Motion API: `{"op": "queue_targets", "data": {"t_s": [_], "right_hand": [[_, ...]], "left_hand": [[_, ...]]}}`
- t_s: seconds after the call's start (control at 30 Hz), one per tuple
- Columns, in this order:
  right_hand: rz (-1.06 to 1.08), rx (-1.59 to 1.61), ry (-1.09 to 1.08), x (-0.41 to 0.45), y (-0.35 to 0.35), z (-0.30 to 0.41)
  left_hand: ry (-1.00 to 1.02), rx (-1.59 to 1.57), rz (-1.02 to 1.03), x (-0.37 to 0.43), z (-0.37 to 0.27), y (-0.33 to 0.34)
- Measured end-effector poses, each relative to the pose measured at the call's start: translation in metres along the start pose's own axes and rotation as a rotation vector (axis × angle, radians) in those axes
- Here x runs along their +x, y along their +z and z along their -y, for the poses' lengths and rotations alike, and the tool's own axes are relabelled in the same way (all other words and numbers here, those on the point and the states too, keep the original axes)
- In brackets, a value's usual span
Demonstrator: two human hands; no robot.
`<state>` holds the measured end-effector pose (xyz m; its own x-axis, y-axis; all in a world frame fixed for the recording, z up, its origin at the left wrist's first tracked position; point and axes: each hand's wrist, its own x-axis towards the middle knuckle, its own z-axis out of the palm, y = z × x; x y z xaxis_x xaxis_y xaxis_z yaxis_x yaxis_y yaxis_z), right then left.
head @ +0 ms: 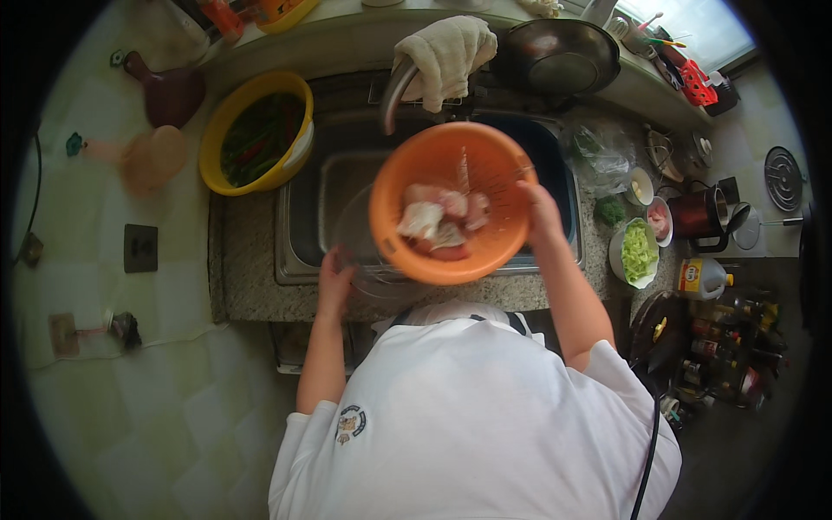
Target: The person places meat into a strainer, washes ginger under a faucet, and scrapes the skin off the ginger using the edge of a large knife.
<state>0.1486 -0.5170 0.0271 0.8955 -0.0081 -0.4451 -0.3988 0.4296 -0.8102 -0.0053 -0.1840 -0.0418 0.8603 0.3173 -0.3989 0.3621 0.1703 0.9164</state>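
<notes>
My right hand point(541, 207) grips the right rim of an orange plastic colander point(390, 195). The colander is raised over the double sink and tips so that its inside faces me. Several pieces of raw, pale pink meat or fish point(448, 218) lie in it. My left hand point(337, 270) holds the left edge of a clear, see-through bowl or dish point(374, 276). Motion blurs the clear vessel, and the colander hides part of it. Below both lies the stainless steel sink point(312, 208), under a faucet point(398, 94) draped with a pale cloth point(445, 55).
A yellow basin point(211, 172) of green and red peppers stands at the left. A wok point(559, 58) rests behind the sink. To the right are a plastic bag point(598, 153), a bowl of chopped greens point(638, 253), a dark red kettle point(695, 214) and several bottles point(721, 344).
</notes>
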Motion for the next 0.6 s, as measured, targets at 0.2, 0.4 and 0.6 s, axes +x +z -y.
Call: {"op": "queue_targets", "data": {"t_s": [0.2, 0.4, 0.6], "right_hand": [[-0.282, 0.074, -0.284, 0.058, -0.124, 0.043], [-0.469, 0.131, -0.306, 0.093, -0.153, 0.022], [-0.569, 0.057, -0.216, 0.099, -0.159, 0.004]], "left_hand": [[-0.12, 0.082, -0.065, 0.032, -0.029, 0.007], [-0.214, 0.06, -0.059, 0.064, -0.023, 0.008], [-0.256, 0.004, -0.067, 0.092, -0.007, 0.012]]}}
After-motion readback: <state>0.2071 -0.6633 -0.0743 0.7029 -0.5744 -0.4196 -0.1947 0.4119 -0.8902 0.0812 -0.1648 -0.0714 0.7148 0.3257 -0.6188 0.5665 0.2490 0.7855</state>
